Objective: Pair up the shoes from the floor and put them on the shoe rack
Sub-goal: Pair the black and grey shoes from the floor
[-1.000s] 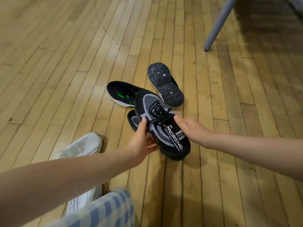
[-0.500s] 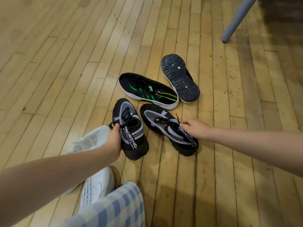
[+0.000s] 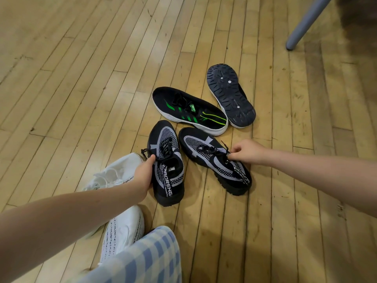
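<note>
Two matching black-and-grey knit shoes lie side by side on the wooden floor. My left hand (image 3: 143, 176) grips the left shoe (image 3: 167, 160) by its side near the collar. My right hand (image 3: 247, 151) pinches the laces and tongue of the right shoe (image 3: 212, 158). Just beyond them lies a black shoe with green stripes (image 3: 188, 110) on a white sole. Its likely mate (image 3: 230, 94) lies sole up to the right. Two white shoes sit near my left arm, one (image 3: 114, 172) behind it and one (image 3: 122, 231) in front. No shoe rack is in view.
A grey metal furniture leg (image 3: 304, 23) stands on the floor at the upper right, beside a dark shadowed patch. My knee in blue-checked cloth (image 3: 146, 260) fills the bottom centre. Bare floorboards (image 3: 71, 68) stretch away to the left and far side.
One second ago both hands held one black-and-grey shoe over the other. My left hand has since drawn that shoe to the left, uncovering its mate, which my right hand now holds.
</note>
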